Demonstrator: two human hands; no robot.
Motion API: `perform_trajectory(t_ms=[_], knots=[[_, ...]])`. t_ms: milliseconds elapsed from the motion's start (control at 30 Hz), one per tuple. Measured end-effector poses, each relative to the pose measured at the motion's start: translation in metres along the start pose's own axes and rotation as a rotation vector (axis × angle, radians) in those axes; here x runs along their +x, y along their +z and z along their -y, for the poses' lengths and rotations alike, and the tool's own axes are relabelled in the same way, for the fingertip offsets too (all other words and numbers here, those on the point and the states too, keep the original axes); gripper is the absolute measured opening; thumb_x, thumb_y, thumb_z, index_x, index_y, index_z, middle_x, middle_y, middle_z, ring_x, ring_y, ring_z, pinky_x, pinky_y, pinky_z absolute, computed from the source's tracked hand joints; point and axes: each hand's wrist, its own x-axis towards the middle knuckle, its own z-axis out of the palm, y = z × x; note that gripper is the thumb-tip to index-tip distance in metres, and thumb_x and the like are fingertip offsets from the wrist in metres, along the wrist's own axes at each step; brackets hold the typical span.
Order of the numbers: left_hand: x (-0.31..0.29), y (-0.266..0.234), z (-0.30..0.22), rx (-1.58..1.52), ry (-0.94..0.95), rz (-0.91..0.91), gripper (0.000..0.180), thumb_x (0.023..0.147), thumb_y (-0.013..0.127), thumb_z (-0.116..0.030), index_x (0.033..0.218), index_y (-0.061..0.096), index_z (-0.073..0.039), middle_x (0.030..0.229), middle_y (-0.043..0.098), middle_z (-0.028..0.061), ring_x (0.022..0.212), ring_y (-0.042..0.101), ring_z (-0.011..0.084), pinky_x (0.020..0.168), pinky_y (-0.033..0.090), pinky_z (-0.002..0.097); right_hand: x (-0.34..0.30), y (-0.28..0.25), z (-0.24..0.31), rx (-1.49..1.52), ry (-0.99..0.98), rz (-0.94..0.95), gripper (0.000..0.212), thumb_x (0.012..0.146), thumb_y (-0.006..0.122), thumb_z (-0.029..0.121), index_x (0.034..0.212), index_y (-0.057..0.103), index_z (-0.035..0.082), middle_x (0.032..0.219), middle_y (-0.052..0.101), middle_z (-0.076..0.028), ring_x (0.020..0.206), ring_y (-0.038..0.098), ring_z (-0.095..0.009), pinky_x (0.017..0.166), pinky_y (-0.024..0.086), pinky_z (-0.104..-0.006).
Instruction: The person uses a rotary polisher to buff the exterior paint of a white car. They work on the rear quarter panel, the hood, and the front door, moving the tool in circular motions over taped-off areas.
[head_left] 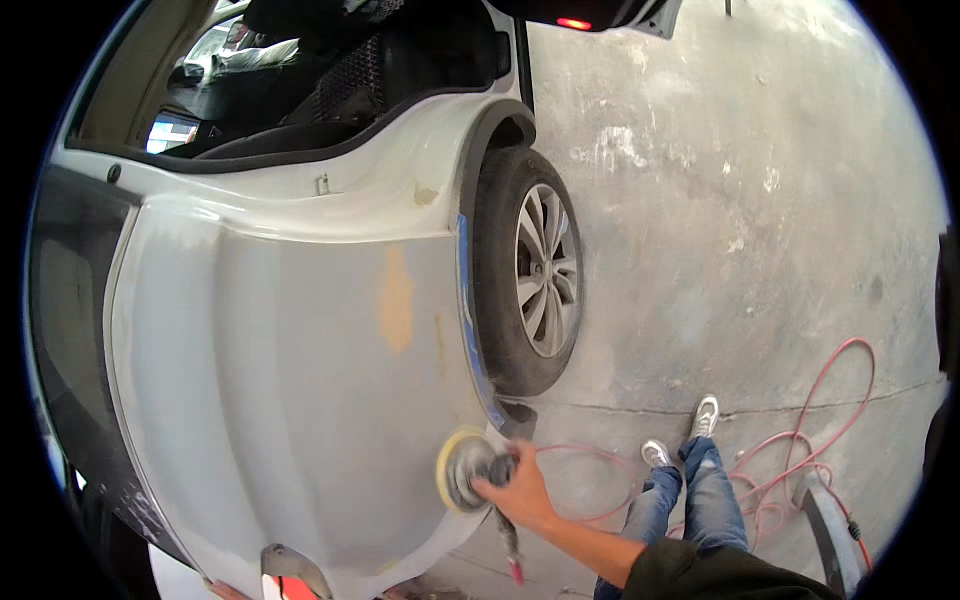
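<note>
My right hand (522, 490) is wrapped round an air sander (466, 472) with a round yellow-edged pad and a dark body. The pad rests against the lower rear of a car's grey, primer-coated quarter panel (310, 340). A dark handle with a pink-red fitting (516, 570) hangs below the hand. Blue masking tape (472, 340) follows the wheel arch edge just above the sander. Further up the panel is an orange-tan patch (396, 300). My left hand is out of view.
The rear wheel (545, 270) stands beside the panel. A red hose (790, 455) lies in loops on the concrete floor (720, 250), near my shoes (705, 412) and a grey stand-like piece (828, 535). An opening for the tail light (290, 575) is at the bottom.
</note>
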Motion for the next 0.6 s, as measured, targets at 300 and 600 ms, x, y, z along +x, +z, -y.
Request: perform_trajectory(t_ms=[300,600], knots=[[-0.215,-0.003,-0.081,-0.118,0.028,0.036,0.057,0.101,0.059,-0.028,0.146,0.045,0.003,0.146,0.051,0.0209,0.135,0.048,0.0341,0.114,0.038,0.044,0.023,-0.115,0.031,0.217,-0.073,-0.148,0.084,0.078,0.089,0.015,0.142,0.036,0.0,0.108,0.065,-0.014,0.076,0.068,-0.021,0.07,0.057,-0.0339],[-0.61,0.088,-0.473,-0.826,-0.119,1.13,0.035,0.088,0.071,-0.026,0.115,0.071,-0.003,0.115,0.07,0.0197,0.112,0.064,0.0382,0.098,0.049,0.0482,0.154,-0.187,0.13,0.195,-0.174,0.003,0.048,0.078,0.086,0.005,0.117,0.059,-0.001,0.095,0.069,-0.009,0.071,0.067,-0.018,0.062,0.058,-0.0326]])
